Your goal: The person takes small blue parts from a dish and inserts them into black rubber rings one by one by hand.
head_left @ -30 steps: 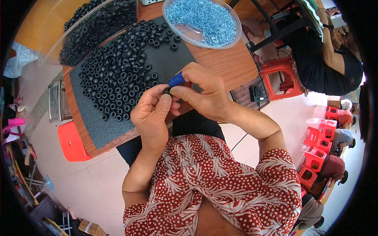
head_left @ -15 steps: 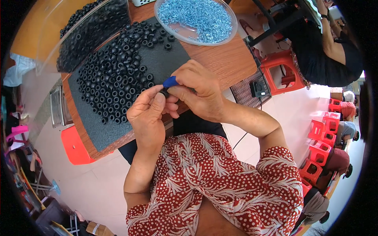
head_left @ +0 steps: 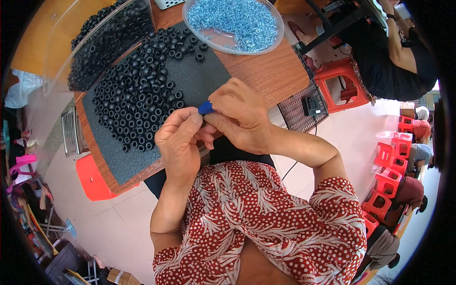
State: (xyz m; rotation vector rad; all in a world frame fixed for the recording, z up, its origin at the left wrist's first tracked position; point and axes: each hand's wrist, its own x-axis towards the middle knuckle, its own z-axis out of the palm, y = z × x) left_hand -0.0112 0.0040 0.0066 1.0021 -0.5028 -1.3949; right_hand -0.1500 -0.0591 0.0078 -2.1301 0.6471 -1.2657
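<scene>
Beside the black rubber rings [head_left: 137,99] on the grey mat [head_left: 190,80], her left hand [head_left: 179,142] and right hand [head_left: 242,116] pinch together a small blue piece [head_left: 205,107], mostly hidden, its axis unclear.

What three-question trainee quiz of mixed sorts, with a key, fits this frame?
1. True or false: both hands meet on the small blue piece.
2. What fills the clear dish? A) black rings B) shiny blue-silver small parts C) red stools
3. The black rings lie on a dark ____ mat.

Key: 1 true, the left hand and right hand pinch it together. 2 B. 3 foam.
</scene>
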